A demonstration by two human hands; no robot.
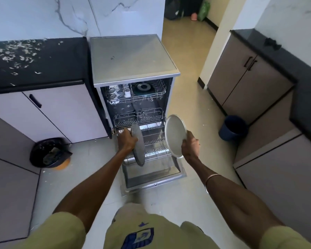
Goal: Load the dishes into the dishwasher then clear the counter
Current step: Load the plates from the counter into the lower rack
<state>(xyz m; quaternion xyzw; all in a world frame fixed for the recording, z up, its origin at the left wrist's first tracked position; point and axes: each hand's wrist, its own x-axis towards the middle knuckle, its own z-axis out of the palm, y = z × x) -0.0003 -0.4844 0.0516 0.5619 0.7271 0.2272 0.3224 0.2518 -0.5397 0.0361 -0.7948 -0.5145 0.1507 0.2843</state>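
Two plates held upright over pulled-out lower rack (155, 150) of dishwasher (133, 56); grey plate (139, 146) gripped by left hand (127, 141); white plate (174, 135) gripped by right hand (190, 146).

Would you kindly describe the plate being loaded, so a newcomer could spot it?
Find the open dishwasher beside the black counter. Over its pulled-out lower rack, the left hand holds a plate on edge. It is speckled grey, unlike the plain white plate in the right hand.
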